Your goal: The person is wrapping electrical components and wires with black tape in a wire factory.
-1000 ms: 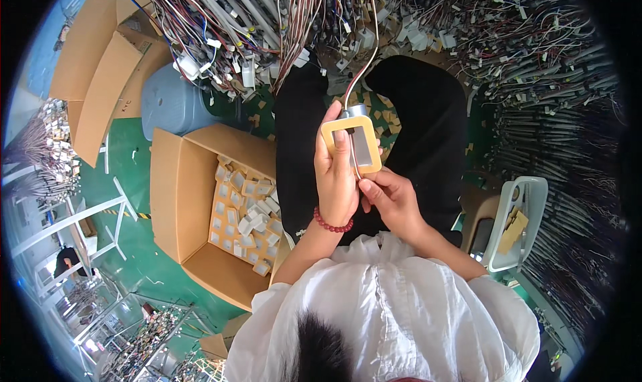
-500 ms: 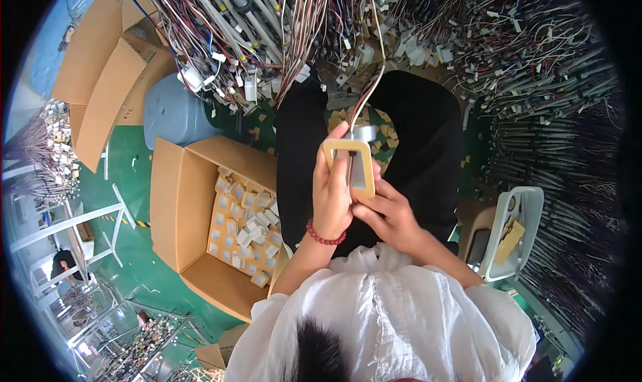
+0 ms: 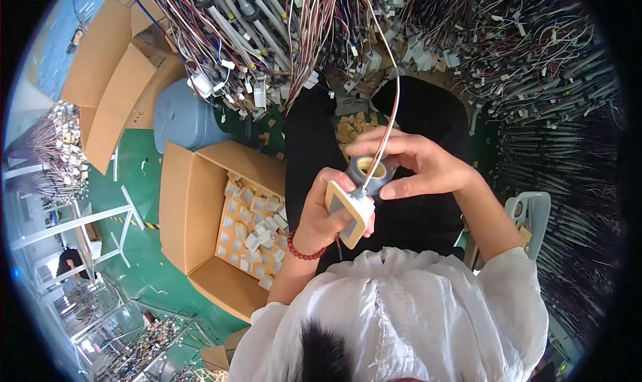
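In my left hand (image 3: pixel 315 211), just in front of my body, is a small white housing (image 3: pixel 363 208) with a yellowish frame-shaped rim around an open side. The fingers of that hand wrap around it, and it tilts. A thin red and white wire lead (image 3: pixel 395 101) runs from the housing up to the hanging bundles. My right hand (image 3: pixel 428 165) grips a roll of grey tape (image 3: pixel 380 183), thumb on its near side and fingers over the far side. The roll is right against the top of the housing, where the wires come out.
An open cardboard carton (image 3: pixel 177 208) with several white and tan parts stands to my left. Beyond it are a blue-grey stool (image 3: pixel 184 118) and another carton (image 3: pixel 110 94). Wire bundles (image 3: pixel 535 68) crowd the far side and right. A pale plastic tray (image 3: pixel 540 215) is at my right.
My right hand has moved up from below the housing and now grips the tape roll. The housing has turned and tilted, and moved slightly nearer to me in my left hand.
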`<act>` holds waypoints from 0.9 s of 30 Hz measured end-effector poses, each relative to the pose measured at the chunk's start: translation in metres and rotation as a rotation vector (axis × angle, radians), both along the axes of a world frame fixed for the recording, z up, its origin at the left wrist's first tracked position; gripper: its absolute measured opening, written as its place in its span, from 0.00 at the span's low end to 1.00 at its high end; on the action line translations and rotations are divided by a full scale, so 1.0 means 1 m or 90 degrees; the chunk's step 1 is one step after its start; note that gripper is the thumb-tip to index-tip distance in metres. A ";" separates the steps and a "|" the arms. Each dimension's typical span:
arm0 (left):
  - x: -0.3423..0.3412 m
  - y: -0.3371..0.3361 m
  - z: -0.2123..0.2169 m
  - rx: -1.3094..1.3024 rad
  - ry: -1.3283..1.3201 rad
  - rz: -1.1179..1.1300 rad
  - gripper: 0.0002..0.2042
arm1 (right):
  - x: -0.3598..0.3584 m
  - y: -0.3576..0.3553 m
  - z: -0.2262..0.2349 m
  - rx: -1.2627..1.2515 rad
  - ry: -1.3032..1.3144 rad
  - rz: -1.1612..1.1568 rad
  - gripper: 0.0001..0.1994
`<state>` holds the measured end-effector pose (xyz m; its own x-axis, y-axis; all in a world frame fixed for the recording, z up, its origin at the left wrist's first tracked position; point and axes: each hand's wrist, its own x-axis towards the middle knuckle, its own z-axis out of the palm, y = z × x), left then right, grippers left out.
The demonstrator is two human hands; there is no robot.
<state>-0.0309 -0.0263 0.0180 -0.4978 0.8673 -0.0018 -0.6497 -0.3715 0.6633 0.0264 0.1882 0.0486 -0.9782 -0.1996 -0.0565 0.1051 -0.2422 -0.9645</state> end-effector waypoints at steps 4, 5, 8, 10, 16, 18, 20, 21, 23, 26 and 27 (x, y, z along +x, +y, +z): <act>-0.001 -0.009 0.002 -0.051 -0.043 -0.024 0.14 | -0.008 0.004 0.007 0.135 0.118 0.057 0.29; -0.002 -0.009 0.002 -0.051 -0.044 -0.024 0.14 | -0.009 0.007 0.008 0.224 0.189 0.080 0.29; -0.006 -0.011 0.006 -0.043 -0.052 -0.010 0.11 | 0.002 -0.003 0.014 0.269 0.185 0.044 0.26; -0.007 -0.015 0.003 -0.095 0.014 0.009 0.11 | 0.012 -0.010 0.023 0.279 0.172 0.026 0.25; -0.018 -0.018 0.001 -0.154 0.420 0.065 0.18 | 0.027 -0.009 0.031 0.131 0.008 0.059 0.22; -0.017 -0.021 -0.003 -0.166 0.458 0.072 0.19 | 0.029 -0.007 0.032 0.096 -0.037 0.074 0.22; -0.021 -0.023 -0.003 -0.169 0.557 0.077 0.20 | 0.030 -0.007 0.034 0.014 -0.086 0.099 0.21; -0.025 -0.022 -0.001 -0.169 0.557 0.077 0.20 | 0.030 -0.007 0.034 0.014 -0.087 0.100 0.21; -0.032 -0.017 0.011 -0.141 0.761 0.078 0.18 | 0.032 -0.006 0.031 -0.041 -0.131 0.102 0.20; -0.040 -0.013 0.020 -0.148 0.961 0.127 0.16 | 0.033 -0.009 0.023 -0.130 -0.249 0.063 0.20; -0.042 -0.012 0.022 -0.140 1.094 0.178 0.15 | 0.032 -0.013 0.025 -0.182 -0.242 0.017 0.19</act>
